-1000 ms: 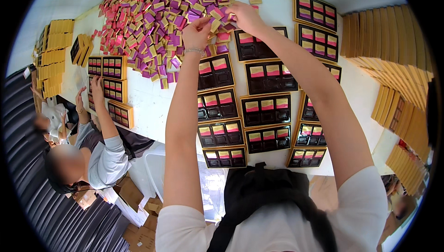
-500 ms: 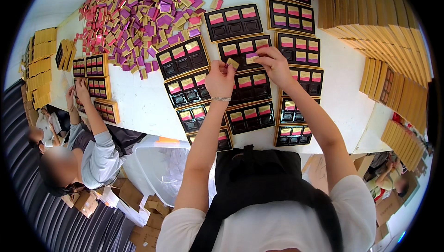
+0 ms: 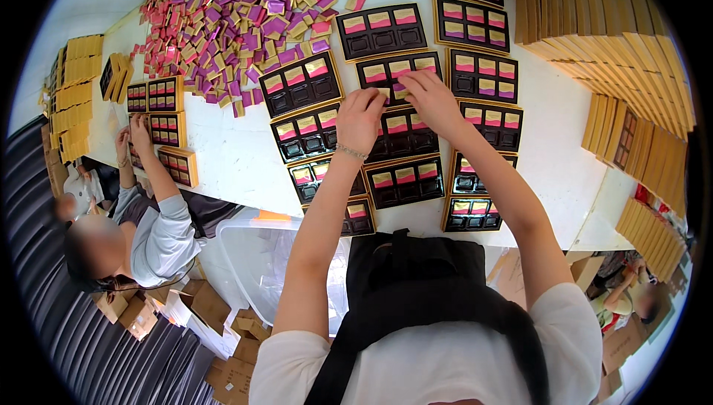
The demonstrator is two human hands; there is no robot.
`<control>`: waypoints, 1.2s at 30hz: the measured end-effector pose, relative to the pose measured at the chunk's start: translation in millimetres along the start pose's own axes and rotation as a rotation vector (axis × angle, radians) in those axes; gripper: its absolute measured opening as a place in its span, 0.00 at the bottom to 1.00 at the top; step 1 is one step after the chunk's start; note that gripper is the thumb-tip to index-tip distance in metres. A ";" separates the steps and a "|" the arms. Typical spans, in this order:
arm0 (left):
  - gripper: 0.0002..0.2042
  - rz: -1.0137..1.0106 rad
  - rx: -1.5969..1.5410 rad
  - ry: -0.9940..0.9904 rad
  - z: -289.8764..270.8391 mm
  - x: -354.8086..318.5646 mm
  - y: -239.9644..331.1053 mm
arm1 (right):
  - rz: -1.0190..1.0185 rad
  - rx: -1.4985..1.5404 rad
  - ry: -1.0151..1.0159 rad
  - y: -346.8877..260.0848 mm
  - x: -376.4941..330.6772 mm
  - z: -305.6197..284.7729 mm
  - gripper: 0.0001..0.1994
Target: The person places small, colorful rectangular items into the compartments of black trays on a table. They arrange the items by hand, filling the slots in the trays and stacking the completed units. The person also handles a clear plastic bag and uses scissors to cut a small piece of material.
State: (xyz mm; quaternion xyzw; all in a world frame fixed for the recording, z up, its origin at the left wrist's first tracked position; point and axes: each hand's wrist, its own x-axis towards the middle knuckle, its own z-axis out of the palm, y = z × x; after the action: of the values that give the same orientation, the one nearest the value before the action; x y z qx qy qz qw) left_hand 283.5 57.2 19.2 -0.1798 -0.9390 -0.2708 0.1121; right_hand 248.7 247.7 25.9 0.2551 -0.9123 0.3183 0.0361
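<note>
Both my hands work over a black six-compartment tray in a gold box (image 3: 363, 76), whose far row holds pink-and-gold wrapped chocolates. My left hand (image 3: 359, 121) pinches a wrapped chocolate (image 3: 384, 93), gold side showing, at the near-left compartment. Just beside it, the fingers of my right hand (image 3: 434, 106) close on a purple-and-gold wrapped chocolate (image 3: 400, 91) at the near-middle compartment. My right hand hides the near-right compartment. Directly nearer me, another box (image 3: 408, 141) has chocolates in its far row and bare near compartments.
A large heap of pink, purple and gold chocolates (image 3: 238, 26) covers the table's far left. More boxes stand in columns either side, including a filled one (image 3: 472, 24) at right. Stacked gold boxes (image 3: 609, 11) line the right edge. A co-worker (image 3: 160, 234) handles boxes at left.
My left hand has brought its chocolate down to the tray's near-left compartment. My right hand has shifted slightly left, so my hands are closer together. The whole view has shifted a little.
</note>
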 end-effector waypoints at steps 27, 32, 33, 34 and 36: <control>0.30 -0.087 0.257 -0.332 3.6 -26.4 22.2 | -0.008 -0.260 -0.257 -26.5 -27.9 -9.7 0.32; 0.31 -0.125 0.239 -0.369 0.8 -23.2 24.3 | -0.034 -0.353 -0.304 -24.3 -25.6 -4.7 0.34; 0.30 -0.133 0.222 -0.381 -1.4 -23.7 23.1 | -0.042 -0.375 -0.311 -24.9 -22.4 -3.8 0.34; 0.30 -0.142 0.205 -0.393 -4.7 -25.0 22.5 | -0.078 -0.384 -0.237 -27.4 -19.7 -3.0 0.26; 0.26 -0.194 0.127 -0.353 -19.5 -5.0 16.3 | -0.048 -0.246 -0.161 -20.8 1.7 -2.1 0.21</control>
State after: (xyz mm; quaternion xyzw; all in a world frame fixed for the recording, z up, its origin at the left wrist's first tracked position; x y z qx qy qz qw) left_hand 296.7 58.0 41.4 -0.1256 -0.9722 -0.1852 -0.0696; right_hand 257.3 234.3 39.6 0.2954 -0.9380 0.1816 0.0015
